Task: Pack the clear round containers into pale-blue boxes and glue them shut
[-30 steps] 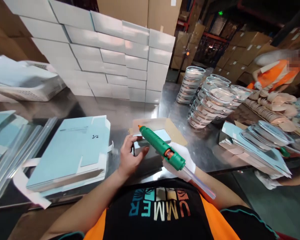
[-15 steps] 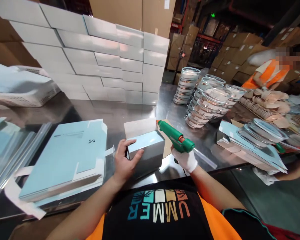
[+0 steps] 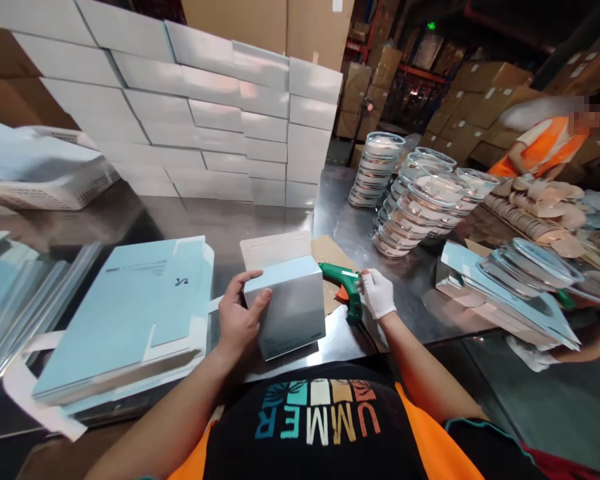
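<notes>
My bare left hand (image 3: 240, 317) grips the left side of a small box (image 3: 293, 307), with the thumb on its grey front and the fingers at the top edge. The box has a pale blue top, and a whitish flap (image 3: 275, 248) stands out behind it. To its right, a green glue gun (image 3: 347, 283) with an orange trigger is over a piece of brown cardboard (image 3: 327, 250), its handle pointing toward me. My right hand (image 3: 379, 293), in a white glove, is closed at the gun's rear end. The glue stick is hidden from view.
Light blue flat boards (image 3: 135, 307) lie stacked at left beside clear plastic strips (image 3: 45, 313). White boxes (image 3: 210, 113) form a wall behind. Stacks of clear round lids (image 3: 415, 200) stand at right. Another person in an orange vest (image 3: 545, 147) works farther off.
The glue gun has come down from the box's top edge to the cardboard. My right hand has shifted from its handle to its rear end. My left hand has tilted the box and moved slightly left.
</notes>
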The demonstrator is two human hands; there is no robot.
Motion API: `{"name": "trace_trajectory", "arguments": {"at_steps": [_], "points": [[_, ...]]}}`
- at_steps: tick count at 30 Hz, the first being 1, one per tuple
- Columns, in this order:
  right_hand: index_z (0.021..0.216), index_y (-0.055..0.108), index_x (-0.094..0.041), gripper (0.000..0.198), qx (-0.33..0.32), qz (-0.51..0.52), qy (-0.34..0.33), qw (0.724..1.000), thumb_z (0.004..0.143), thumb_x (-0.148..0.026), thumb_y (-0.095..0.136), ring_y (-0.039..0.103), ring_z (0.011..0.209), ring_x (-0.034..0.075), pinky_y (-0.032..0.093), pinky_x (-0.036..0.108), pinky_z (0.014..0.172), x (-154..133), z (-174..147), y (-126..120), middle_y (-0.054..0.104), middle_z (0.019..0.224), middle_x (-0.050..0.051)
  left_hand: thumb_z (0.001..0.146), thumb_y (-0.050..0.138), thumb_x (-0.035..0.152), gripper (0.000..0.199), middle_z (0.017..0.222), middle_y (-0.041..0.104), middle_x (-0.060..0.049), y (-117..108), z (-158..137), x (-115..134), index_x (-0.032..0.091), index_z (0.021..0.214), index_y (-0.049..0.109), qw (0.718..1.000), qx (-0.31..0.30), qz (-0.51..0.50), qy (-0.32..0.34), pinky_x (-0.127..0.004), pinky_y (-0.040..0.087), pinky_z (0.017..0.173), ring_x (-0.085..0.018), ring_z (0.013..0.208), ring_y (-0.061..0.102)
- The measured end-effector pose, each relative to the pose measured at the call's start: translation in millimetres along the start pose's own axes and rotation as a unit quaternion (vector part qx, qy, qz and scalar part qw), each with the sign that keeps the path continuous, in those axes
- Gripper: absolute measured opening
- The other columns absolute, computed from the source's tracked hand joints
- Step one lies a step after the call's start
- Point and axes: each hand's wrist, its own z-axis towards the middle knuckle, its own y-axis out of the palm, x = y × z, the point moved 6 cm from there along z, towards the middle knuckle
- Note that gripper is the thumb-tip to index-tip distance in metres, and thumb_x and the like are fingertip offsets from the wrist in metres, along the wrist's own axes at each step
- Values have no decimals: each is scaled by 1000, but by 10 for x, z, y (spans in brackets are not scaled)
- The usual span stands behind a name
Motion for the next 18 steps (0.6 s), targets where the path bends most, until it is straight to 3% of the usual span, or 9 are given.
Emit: {"name": "trace_trajectory", "arguments": {"at_steps": [2,4,8,13,15,18], "points": [[112,72,-20,46,-22,56,-7,998,103,-60,51,77,81,23,65,34,74,-150,-45,169,80,95,8,92,75,67,50,110,75,-6,51,-14,29,22,114,74,1000,-9,6,20,-32,57,86,-24,101,70],[121,69,-23,43,-76,124,-24,989,100,-58,55,78,96,25,66,38,82,-353,-87,428,80,110,9,91,74,72,55,109,74,-6,108,-40,49,22,114,74,999,-28,12,41,-32,58,85,-25,101,70],[95,65,-24,19,-132,163,-76,975,87,-41,58,70,97,26,60,42,99,-720,-154,741,72,93,5,85,78,80,65,116,74,-9,121,-83,11,22,113,76,996,-65,18,58,-36,59,95,-27,111,71],[93,61,-23,19,-163,154,-124,967,81,-34,52,64,97,23,55,36,97,-919,-214,680,67,91,2,82,70,94,81,124,72,-14,24,-75,-85,20,115,79,994,-101,4,39,-39,57,101,-32,122,70],[93,61,-22,17,-183,147,-132,963,84,-36,55,62,92,22,55,35,93,-930,-211,640,66,91,2,85,69,92,79,124,71,-14,19,-72,-79,19,113,79,993,-108,7,43,-39,58,100,-33,124,69],[104,64,-22,38,-224,173,-134,950,93,-59,65,66,99,24,57,38,95,-895,-200,600,71,105,5,90,74,81,64,131,67,-15,51,-85,7,20,109,76,992,-92,0,90,-43,57,109,-33,131,66]]}}
